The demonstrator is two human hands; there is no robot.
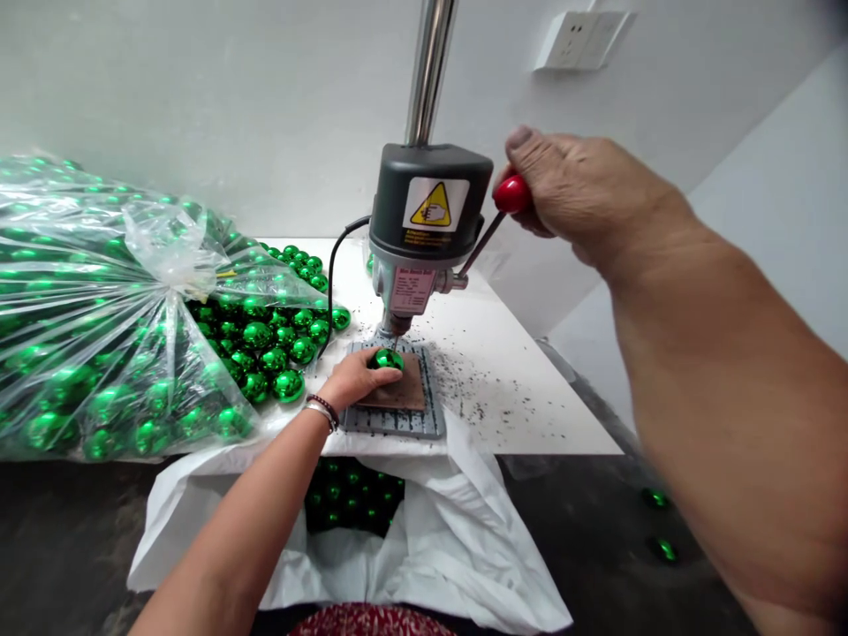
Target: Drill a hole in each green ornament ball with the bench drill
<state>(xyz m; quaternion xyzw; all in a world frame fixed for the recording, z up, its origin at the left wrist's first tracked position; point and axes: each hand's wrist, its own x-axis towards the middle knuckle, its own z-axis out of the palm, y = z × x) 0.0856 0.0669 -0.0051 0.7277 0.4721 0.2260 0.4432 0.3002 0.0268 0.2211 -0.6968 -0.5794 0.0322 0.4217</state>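
Note:
A small bench drill press point(430, 199) stands on the white table with its grey slotted base under the chuck. My left hand point(358, 378) grips a shiny green ball point(387, 359) on a brown board point(404, 389) that lies on the base. The thin drill bit point(396, 343) comes down at the top of the ball; I cannot tell whether it has entered it. Up at the right, my right hand point(570, 181) is closed around the red knob point(512, 194) of the drill press lever.
A clear plastic bag point(119, 291) full of green balls fills the table's left side, with loose balls point(273, 359) beside it. Dark shavings litter the white table point(530, 371). A white sack point(457, 530) of balls hangs at the front edge. Two balls point(664, 550) lie on the floor.

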